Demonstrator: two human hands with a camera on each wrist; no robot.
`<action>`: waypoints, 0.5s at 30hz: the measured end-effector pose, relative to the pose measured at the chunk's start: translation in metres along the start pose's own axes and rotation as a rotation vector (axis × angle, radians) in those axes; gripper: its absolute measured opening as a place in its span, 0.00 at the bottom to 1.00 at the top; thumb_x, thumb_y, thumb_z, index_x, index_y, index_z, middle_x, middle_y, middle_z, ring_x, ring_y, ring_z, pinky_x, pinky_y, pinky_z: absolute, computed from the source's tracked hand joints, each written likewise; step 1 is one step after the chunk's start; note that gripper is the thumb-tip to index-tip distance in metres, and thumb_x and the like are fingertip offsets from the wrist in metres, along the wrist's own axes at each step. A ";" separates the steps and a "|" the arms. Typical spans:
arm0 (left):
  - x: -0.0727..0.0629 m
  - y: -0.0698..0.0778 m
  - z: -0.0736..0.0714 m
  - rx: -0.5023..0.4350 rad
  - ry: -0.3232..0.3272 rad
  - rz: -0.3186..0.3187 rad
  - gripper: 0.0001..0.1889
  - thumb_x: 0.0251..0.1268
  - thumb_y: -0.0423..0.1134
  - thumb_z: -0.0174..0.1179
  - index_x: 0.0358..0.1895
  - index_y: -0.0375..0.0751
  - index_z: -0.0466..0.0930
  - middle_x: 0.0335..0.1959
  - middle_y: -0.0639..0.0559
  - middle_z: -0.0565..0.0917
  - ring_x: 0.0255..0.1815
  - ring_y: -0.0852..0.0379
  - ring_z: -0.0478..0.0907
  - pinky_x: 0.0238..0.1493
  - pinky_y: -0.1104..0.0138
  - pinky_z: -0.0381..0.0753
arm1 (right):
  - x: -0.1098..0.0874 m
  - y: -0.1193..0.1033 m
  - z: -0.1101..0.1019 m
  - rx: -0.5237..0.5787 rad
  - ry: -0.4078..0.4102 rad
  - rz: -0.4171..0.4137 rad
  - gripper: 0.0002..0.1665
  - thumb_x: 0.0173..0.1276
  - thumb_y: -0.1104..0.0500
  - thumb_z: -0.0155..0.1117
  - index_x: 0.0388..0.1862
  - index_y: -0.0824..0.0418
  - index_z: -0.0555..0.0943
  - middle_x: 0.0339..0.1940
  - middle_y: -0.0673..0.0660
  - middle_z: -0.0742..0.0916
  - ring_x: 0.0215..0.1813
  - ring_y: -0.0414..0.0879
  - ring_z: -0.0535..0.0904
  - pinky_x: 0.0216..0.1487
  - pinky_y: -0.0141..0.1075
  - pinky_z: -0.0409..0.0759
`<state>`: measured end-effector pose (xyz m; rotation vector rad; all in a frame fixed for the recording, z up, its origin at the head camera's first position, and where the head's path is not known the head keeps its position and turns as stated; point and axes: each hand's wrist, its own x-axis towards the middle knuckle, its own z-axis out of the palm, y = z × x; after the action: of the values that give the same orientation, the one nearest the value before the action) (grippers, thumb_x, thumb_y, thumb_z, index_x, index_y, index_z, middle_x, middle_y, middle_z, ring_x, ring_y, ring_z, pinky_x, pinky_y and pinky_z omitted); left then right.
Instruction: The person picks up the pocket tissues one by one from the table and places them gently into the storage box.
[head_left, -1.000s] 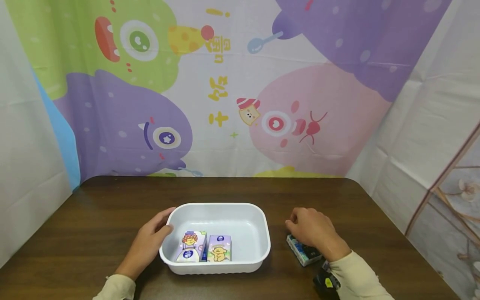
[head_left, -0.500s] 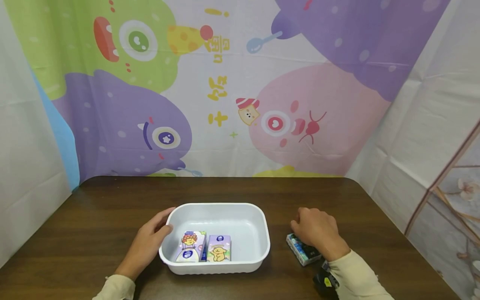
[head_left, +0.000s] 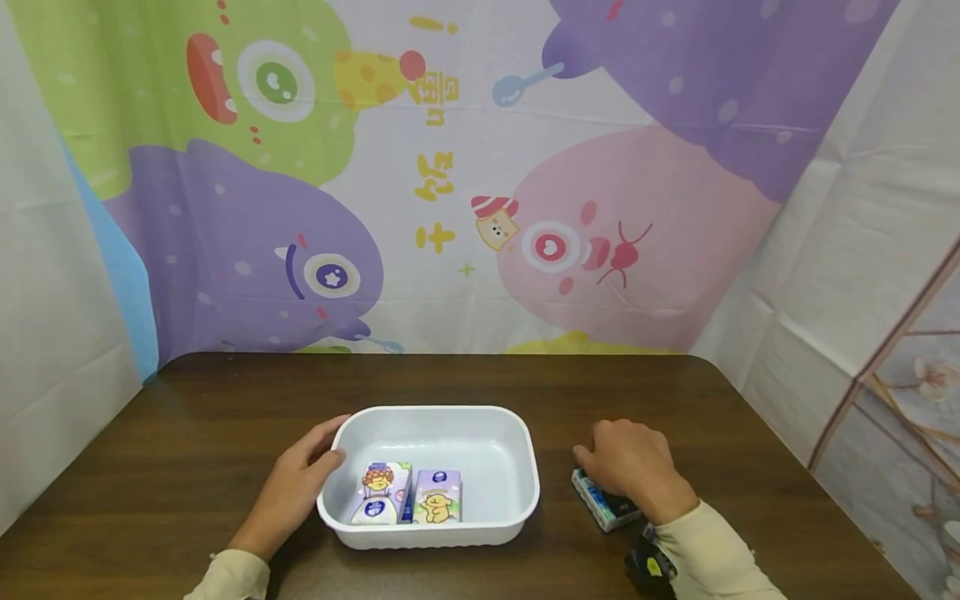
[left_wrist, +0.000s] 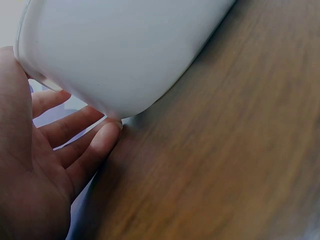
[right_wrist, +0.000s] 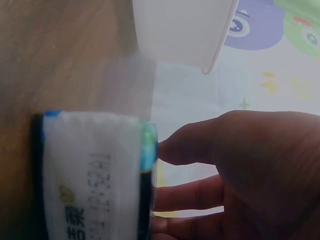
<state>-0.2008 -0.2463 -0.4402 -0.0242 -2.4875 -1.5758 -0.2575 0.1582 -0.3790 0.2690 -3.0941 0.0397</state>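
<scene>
My left hand [head_left: 296, 487] holds the left side of a white plastic basin [head_left: 510, 533], its thumb at the rim. In the left wrist view the fingers [left_wrist: 75, 125] reach along the basin's outer wall. Two purple tissue packs with cartoon prints, a left one [head_left: 382, 493] and a right one [head_left: 438, 497], lie inside, and a strip of blue shows between them. Over a dark tissue pack [head_left: 603, 504] on the table rests my right hand [head_left: 633, 462]. In the right wrist view its thumb and fingertips come against the pack's top face, without reaching round its printed white side.
The brown wooden table [head_left: 187, 433] extends around the basin. Behind it hangs a curtain [head_left: 450, 317] with cartoon monsters, and pale cloth hangs at both sides. A black device [head_left: 651, 567] with a yellow mark sits beneath my right sleeve [head_left: 712, 550].
My right hand has shifted slightly to the right over the dark tissue pack, then dipped a little. The left hand, basin and packs have stayed where they were.
</scene>
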 end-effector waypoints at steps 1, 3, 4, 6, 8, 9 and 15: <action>0.000 0.000 0.000 -0.001 0.000 0.001 0.24 0.76 0.37 0.52 0.73 0.43 0.68 0.65 0.40 0.76 0.62 0.48 0.74 0.53 0.68 0.75 | 0.000 0.000 0.000 -0.005 -0.010 -0.005 0.21 0.68 0.42 0.62 0.28 0.58 0.83 0.24 0.54 0.82 0.27 0.50 0.76 0.27 0.50 0.77; 0.000 -0.001 0.000 -0.002 0.001 0.001 0.24 0.76 0.37 0.52 0.73 0.43 0.68 0.65 0.40 0.77 0.62 0.48 0.74 0.53 0.69 0.75 | -0.001 -0.001 -0.001 -0.014 -0.022 -0.017 0.21 0.68 0.42 0.62 0.27 0.57 0.83 0.23 0.53 0.81 0.27 0.49 0.76 0.28 0.50 0.78; 0.001 -0.001 0.000 -0.003 0.001 0.001 0.24 0.76 0.37 0.52 0.73 0.43 0.68 0.65 0.40 0.77 0.62 0.48 0.74 0.53 0.69 0.75 | -0.001 -0.001 -0.002 -0.018 -0.027 -0.021 0.21 0.69 0.42 0.62 0.26 0.57 0.83 0.23 0.52 0.80 0.27 0.48 0.76 0.28 0.50 0.78; 0.001 -0.001 0.000 -0.007 0.000 0.002 0.24 0.76 0.37 0.52 0.73 0.43 0.68 0.65 0.40 0.77 0.62 0.48 0.74 0.53 0.69 0.75 | -0.001 -0.001 -0.003 -0.027 -0.039 -0.029 0.21 0.68 0.42 0.63 0.27 0.57 0.84 0.23 0.52 0.81 0.27 0.48 0.76 0.29 0.51 0.78; 0.001 -0.001 0.000 -0.007 0.001 0.007 0.24 0.76 0.37 0.52 0.73 0.43 0.69 0.64 0.40 0.77 0.61 0.48 0.74 0.52 0.69 0.76 | -0.002 -0.002 -0.004 -0.035 -0.052 -0.037 0.21 0.68 0.42 0.63 0.28 0.58 0.84 0.24 0.52 0.81 0.28 0.48 0.77 0.31 0.52 0.79; 0.001 -0.001 0.000 -0.008 0.001 0.008 0.24 0.76 0.37 0.52 0.73 0.43 0.69 0.64 0.40 0.77 0.61 0.48 0.74 0.52 0.69 0.76 | -0.002 -0.002 -0.005 -0.040 -0.059 -0.040 0.21 0.68 0.41 0.63 0.29 0.58 0.85 0.24 0.52 0.81 0.29 0.48 0.77 0.31 0.53 0.79; 0.001 -0.001 0.000 -0.002 -0.001 -0.001 0.24 0.76 0.38 0.52 0.73 0.44 0.69 0.65 0.41 0.77 0.61 0.49 0.74 0.53 0.68 0.75 | -0.004 -0.002 -0.010 -0.044 -0.112 -0.052 0.18 0.68 0.45 0.62 0.30 0.58 0.85 0.27 0.52 0.82 0.31 0.48 0.77 0.34 0.53 0.79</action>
<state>-0.2022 -0.2470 -0.4411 -0.0248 -2.4871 -1.5792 -0.2533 0.1571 -0.3694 0.3620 -3.1919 -0.0461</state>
